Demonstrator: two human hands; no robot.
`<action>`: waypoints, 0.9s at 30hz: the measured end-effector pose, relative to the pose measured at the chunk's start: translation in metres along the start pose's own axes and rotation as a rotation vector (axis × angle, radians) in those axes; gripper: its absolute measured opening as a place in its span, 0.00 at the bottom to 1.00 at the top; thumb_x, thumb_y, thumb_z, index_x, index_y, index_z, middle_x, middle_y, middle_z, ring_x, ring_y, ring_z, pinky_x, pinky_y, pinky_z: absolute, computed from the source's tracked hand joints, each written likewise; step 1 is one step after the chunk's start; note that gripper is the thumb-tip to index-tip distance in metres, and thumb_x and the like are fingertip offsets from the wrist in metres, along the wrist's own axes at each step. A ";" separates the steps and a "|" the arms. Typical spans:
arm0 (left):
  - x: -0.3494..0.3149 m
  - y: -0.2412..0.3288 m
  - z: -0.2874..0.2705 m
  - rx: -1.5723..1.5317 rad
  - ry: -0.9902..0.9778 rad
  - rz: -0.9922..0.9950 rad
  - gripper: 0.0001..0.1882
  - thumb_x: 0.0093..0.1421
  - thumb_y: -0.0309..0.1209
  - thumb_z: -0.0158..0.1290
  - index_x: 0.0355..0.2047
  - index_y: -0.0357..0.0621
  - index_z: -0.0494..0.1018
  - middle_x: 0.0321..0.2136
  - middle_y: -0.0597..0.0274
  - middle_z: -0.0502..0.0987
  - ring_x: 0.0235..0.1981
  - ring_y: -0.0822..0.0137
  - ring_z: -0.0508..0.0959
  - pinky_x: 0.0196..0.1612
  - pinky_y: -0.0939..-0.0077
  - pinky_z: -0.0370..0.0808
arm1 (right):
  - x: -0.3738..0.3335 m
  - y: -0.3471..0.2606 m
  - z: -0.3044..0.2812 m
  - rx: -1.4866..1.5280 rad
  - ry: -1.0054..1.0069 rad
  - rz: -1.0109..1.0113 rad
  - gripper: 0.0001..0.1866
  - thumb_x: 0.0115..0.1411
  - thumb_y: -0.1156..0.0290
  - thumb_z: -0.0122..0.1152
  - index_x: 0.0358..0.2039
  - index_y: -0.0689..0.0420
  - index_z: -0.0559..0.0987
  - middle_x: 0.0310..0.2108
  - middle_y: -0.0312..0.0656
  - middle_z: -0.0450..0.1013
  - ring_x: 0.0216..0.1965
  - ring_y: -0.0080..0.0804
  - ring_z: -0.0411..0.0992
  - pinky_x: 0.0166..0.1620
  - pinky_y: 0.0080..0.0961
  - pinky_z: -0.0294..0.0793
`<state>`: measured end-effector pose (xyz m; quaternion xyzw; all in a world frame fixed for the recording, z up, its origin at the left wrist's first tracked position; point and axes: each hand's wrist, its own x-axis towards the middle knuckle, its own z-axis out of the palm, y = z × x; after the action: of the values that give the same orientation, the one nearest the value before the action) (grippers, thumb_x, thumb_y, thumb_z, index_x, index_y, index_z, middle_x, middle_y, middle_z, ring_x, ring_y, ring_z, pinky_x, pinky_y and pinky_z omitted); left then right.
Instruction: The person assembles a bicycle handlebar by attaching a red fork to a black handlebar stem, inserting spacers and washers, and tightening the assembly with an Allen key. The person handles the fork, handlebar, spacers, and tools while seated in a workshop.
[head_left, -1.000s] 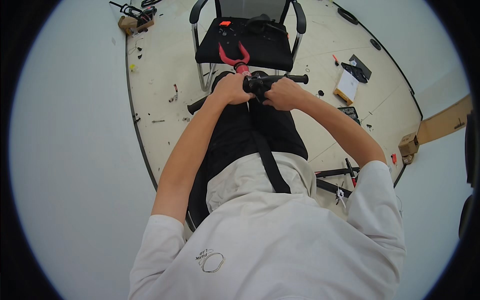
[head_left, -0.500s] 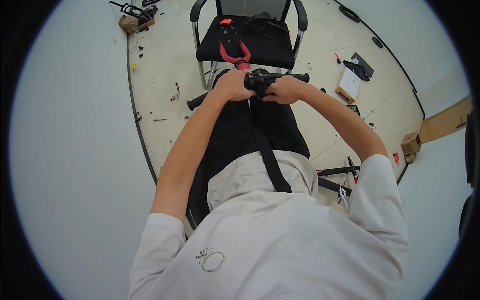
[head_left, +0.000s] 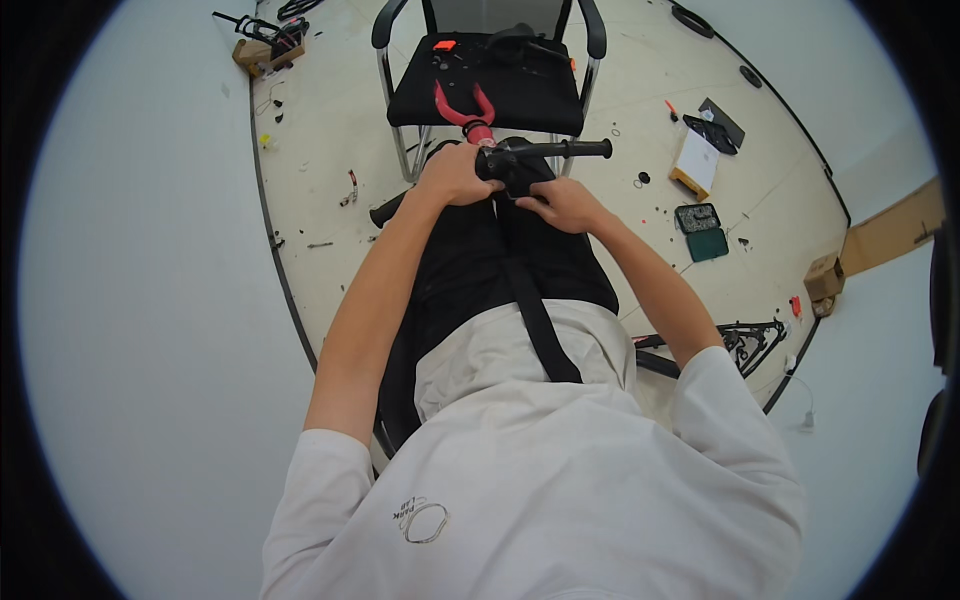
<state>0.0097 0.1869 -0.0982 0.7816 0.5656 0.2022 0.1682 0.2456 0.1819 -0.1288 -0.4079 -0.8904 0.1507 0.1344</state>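
Note:
A black handlebar (head_left: 560, 149) with grips at its ends lies across my thighs, clamped near the middle to a red fork (head_left: 466, 112). The fork's two prongs point away from me onto the chair seat. My left hand (head_left: 450, 176) is closed around the handlebar just left of the centre clamp, its thumb toward the middle. A dark blocky part (head_left: 527, 180) hangs at the clamp on the near side. My right hand (head_left: 563, 204) is closed at that part's lower right edge, thumb and fingers together; whatever sits between them is too small to make out.
A black chair (head_left: 555, 95) faces me with small parts and an orange piece (head_left: 444, 46) on its seat. To the right on the floor lie an open green case (head_left: 707, 244), a white box (head_left: 697, 163) and a black bike frame (head_left: 755, 345). A parts box (head_left: 270, 58) stands far left.
My right hand has come off the right side of the handlebar and moved down toward me, the elbow drawing inward. The left hand stays on the bar. The bar's right half now shows.

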 end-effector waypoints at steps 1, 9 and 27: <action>-0.001 0.001 -0.001 0.007 0.002 -0.007 0.25 0.43 0.46 0.66 0.36 0.40 0.78 0.34 0.45 0.80 0.40 0.46 0.79 0.46 0.58 0.74 | -0.002 -0.002 0.004 0.046 0.023 0.028 0.25 0.63 0.48 0.54 0.26 0.60 0.79 0.22 0.53 0.75 0.29 0.55 0.74 0.35 0.47 0.72; -0.005 -0.006 -0.009 0.057 0.010 0.012 0.25 0.42 0.45 0.67 0.35 0.40 0.79 0.33 0.47 0.80 0.40 0.47 0.79 0.45 0.59 0.74 | -0.007 -0.022 0.027 0.075 0.215 0.053 0.21 0.63 0.53 0.57 0.26 0.61 0.77 0.22 0.53 0.74 0.29 0.57 0.74 0.33 0.48 0.72; 0.006 0.028 0.018 -0.203 0.051 -0.151 0.20 0.44 0.39 0.67 0.35 0.42 0.78 0.24 0.49 0.79 0.31 0.45 0.80 0.34 0.56 0.75 | 0.003 0.055 -0.012 -0.226 0.131 -0.347 0.16 0.57 0.55 0.63 0.25 0.55 0.75 0.21 0.38 0.69 0.30 0.36 0.70 0.39 0.33 0.66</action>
<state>0.0436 0.1837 -0.0991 0.7104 0.6035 0.2650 0.2467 0.2856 0.2203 -0.1382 -0.2700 -0.9479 -0.0021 0.1694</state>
